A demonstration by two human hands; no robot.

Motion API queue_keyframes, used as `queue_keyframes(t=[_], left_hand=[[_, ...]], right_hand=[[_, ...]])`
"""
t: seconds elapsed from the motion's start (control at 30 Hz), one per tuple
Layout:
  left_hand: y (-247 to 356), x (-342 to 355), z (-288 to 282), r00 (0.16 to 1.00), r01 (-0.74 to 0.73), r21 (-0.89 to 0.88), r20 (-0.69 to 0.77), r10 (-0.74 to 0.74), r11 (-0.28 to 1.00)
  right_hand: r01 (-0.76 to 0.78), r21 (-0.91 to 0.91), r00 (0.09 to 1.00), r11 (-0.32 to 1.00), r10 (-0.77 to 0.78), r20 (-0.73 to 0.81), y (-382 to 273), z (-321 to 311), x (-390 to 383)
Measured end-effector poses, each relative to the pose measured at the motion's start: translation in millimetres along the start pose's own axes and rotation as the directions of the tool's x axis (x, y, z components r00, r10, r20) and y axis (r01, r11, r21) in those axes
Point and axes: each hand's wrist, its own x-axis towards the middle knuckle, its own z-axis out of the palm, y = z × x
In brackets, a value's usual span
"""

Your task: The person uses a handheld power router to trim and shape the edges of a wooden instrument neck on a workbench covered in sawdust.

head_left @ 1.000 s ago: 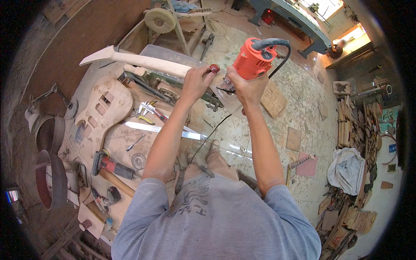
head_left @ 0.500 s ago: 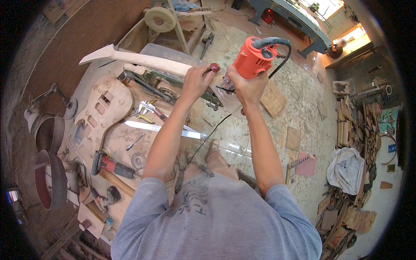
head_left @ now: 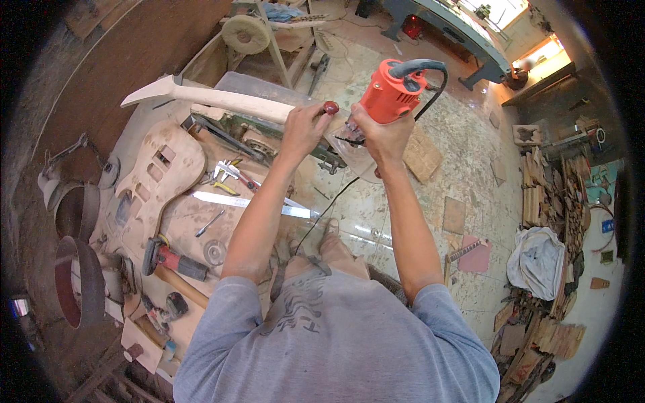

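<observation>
Nothing visibly moves since earlier: left hand (head_left: 302, 129) grips dark-red round knob (head_left: 330, 107), nearer pale wooden neck (head_left: 228, 100) running left; right hand (head_left: 388, 136), red cylindrical router (head_left: 390, 95).

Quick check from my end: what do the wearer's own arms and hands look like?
Short grey-blue T-shirt sleeves end above the elbows, leaving both forearms bare. The left hand and right hand wear no gloves; no watch or bracelet shows. The shirt carries a dark print.
</observation>
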Motion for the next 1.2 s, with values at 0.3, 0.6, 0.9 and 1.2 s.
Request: queue_keyframes(t=[0.3, 0.6, 0.9, 1.2], left_hand=[[-5, -1, 0, 0.999, 0.039, 0.047, 0.007, -0.040, 0.998], [-9, 1, 2, 1.000, 0.004, 0.031, 0.002, -0.004, 0.999], [-6, 0, 1, 0.999, 0.047, 0.040, 0.000, -0.047, 0.998], [-7, 0, -1, 0.999, 0.031, 0.036, 0.023, -0.032, 0.999]], right_hand=[[0.043, -0.042, 0.999, 0.998, -0.043, -0.013, -4, 1, 0], [0.077, -0.057, 0.997, 0.995, -0.078, -0.020, -10, 2, -3], [0.056, -0.021, 0.998, 0.998, -0.057, -0.008, -8, 2, -2], [0.111, -0.061, 0.993, 0.992, -0.113, -0.042, -12, 3, -3]])
